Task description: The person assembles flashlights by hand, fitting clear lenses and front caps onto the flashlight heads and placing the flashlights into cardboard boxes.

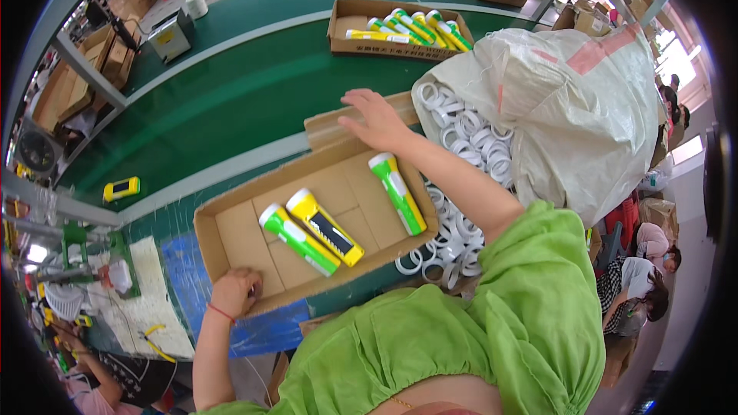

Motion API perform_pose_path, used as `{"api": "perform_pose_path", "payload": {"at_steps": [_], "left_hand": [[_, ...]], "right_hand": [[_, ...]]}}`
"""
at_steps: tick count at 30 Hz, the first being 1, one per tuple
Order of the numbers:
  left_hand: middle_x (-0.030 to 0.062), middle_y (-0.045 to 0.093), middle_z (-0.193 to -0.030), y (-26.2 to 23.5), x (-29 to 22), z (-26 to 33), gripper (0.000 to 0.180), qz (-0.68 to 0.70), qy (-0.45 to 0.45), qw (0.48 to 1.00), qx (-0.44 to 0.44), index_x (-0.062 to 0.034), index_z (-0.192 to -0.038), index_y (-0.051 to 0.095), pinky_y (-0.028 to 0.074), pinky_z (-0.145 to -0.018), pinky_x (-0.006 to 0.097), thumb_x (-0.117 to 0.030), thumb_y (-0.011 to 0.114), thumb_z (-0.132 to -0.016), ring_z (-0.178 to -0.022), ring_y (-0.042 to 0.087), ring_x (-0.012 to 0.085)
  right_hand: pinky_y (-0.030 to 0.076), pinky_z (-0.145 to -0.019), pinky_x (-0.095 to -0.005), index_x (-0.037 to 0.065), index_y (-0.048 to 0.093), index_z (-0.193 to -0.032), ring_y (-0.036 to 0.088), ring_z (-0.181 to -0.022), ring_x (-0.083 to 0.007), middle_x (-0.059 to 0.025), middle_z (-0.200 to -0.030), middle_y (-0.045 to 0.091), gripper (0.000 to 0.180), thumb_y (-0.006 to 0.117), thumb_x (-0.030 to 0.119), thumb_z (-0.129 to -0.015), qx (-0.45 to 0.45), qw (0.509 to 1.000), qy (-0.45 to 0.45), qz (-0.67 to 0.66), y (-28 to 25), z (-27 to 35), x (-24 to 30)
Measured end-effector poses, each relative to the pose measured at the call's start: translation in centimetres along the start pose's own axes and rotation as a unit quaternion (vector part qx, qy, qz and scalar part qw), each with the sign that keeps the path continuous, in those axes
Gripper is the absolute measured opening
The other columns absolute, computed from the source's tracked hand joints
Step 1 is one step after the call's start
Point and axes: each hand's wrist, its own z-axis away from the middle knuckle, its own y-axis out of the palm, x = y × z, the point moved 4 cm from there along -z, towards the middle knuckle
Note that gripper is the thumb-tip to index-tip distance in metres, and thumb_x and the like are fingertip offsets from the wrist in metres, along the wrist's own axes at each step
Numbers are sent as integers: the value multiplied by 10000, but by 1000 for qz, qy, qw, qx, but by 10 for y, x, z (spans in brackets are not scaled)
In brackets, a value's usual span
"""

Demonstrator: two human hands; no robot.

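Observation:
A shallow cardboard box (231,223) lies in front of me with three flashlights in it. Two lie side by side in its middle: a green and yellow flashlight (298,238) and a yellow flashlight (326,227) with a dark panel. Another green and yellow flashlight (397,194) rests along the right end. My left hand (234,292) is curled over the box's near left corner, fingertips inside the rim. Above the far right edge, beside a cardboard flap (327,129), my right hand (377,119) is held out open with its fingers apart, holding nothing.
Beyond the green conveyor belt (223,84) sits another cardboard box (338,31) of flashlights. White plastic rings (477,138) spill from a white woven sack (576,107) on the right. A yellow flashlight (121,189) lies at left. Other people work at both sides.

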Motion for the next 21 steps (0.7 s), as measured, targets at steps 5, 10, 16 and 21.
{"api": "perform_pose_path", "payload": {"at_steps": [5,10,16,21], "left_hand": [[66,596,-796,-8,-3,-5,147,23,12,1000,7,-136,-712,593,502,-749,373,-66,672,-611,-861,594,273],[60,599,-791,-6,-1,-10,130,76,5,997,8,-147,-676,606,502,-758,360,-66,674,-600,-866,592,268],[59,610,-791,0,6,-9,170,78,41,996,-19,-148,-696,620,495,-733,365,-85,709,-566,-816,596,268],[159,619,-899,-18,-11,-12,138,86,9,996,17,-65,-803,605,473,-795,420,-21,623,-673,-897,582,338]], "right_hand": [[385,-1022,-422,-11,314,-1396,427,-1242,-391,-217,-1460,265,792,622,434,-818,56,977,175,112,20,-91,-117],[349,-1038,-445,-55,262,-1398,382,-1279,-391,-238,-1467,235,888,630,481,-793,16,964,249,91,40,-143,-172],[356,-917,-485,66,597,-1105,462,-1123,-350,-209,-1204,509,528,571,511,-822,-57,964,167,200,76,-131,-156],[439,-805,-456,97,628,-939,508,-932,-371,-143,-1049,537,449,671,506,-758,-120,965,182,146,64,-106,-127]]}}
